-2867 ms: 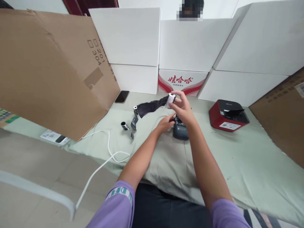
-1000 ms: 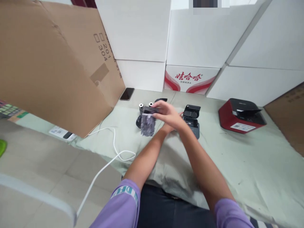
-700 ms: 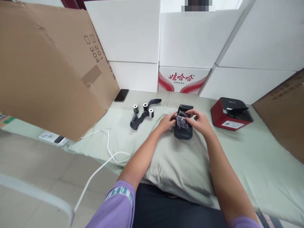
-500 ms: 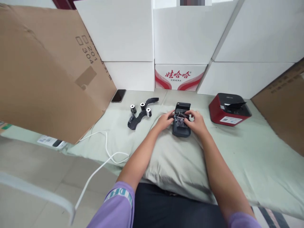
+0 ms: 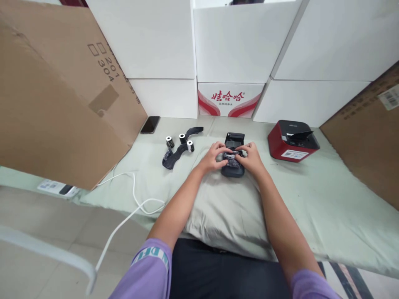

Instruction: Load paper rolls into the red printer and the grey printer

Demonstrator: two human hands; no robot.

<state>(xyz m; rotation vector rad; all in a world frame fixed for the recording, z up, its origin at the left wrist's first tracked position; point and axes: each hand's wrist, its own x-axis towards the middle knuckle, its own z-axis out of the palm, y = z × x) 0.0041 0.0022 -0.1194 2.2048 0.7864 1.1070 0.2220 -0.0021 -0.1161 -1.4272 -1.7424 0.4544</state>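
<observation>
A small black device (image 5: 233,171) with its lid (image 5: 235,138) flipped up stands on the cloth in front of me. Across its open compartment lies a dark, shiny, roll-like piece (image 5: 232,160), partly covered by fingers. My left hand (image 5: 213,158) holds this piece from the left, fingers over its far side and thumb on the near side. From the other side my right hand (image 5: 251,158) pinches its right end with curled fingers and thumb. Left of the hands lies a curved black strip (image 5: 178,156). Small rolls with white ends, one of them this roll (image 5: 190,145), stand beside it.
A red and black box-shaped machine (image 5: 291,143) sits to the right. At the back left lies a phone (image 5: 150,124). A white cable (image 5: 134,189) runs over the left edge. White boxes (image 5: 229,45) wall the back; brown cardboard (image 5: 62,95) stands on the left.
My left fingers have moved over the compartment, onto the shiny piece. That piece now lies straighter across the device. The whole view has shifted slightly, so things appear further left.
</observation>
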